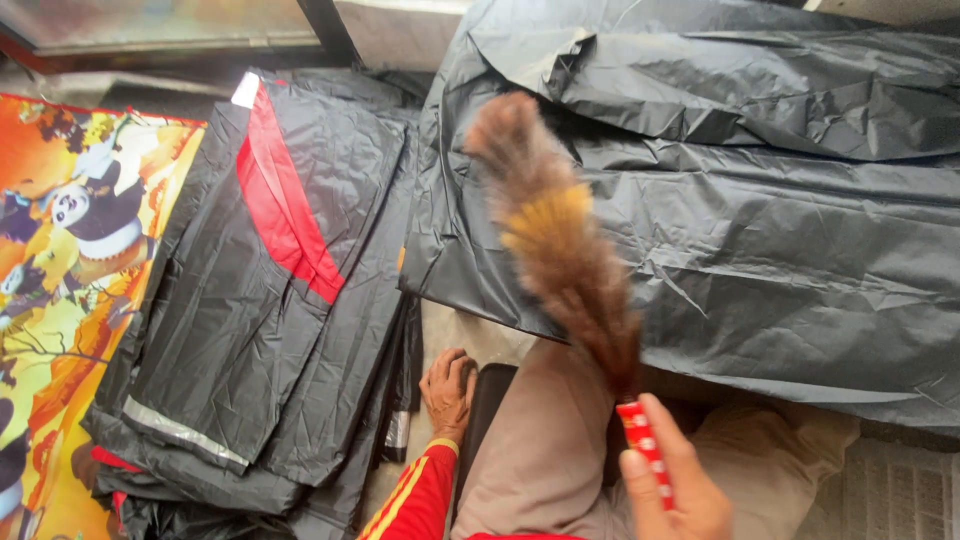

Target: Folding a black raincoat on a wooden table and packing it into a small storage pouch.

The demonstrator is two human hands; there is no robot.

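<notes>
A large crinkled black sheet (780,250), thin and slippery-looking, spreads far right, above it the light, soft feather duster (555,235), best gripped at its stiff red handle, which the right hand (672,490) clasps, while the left hand (448,388) rests curled on a dark cushion (482,420).

right hand (672,490) grips feather duster (556,235) | left hand (449,390) perhaps resting on floor

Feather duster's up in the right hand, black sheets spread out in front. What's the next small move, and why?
Probably sweep the feather duster down along the large black sheet. The right hand grips its red handle with the feathers raised over that sheet's crumpled left edge, so it is the closest surface. The left hand rests on the floor beside the knee, clear of the stroke.
</notes>
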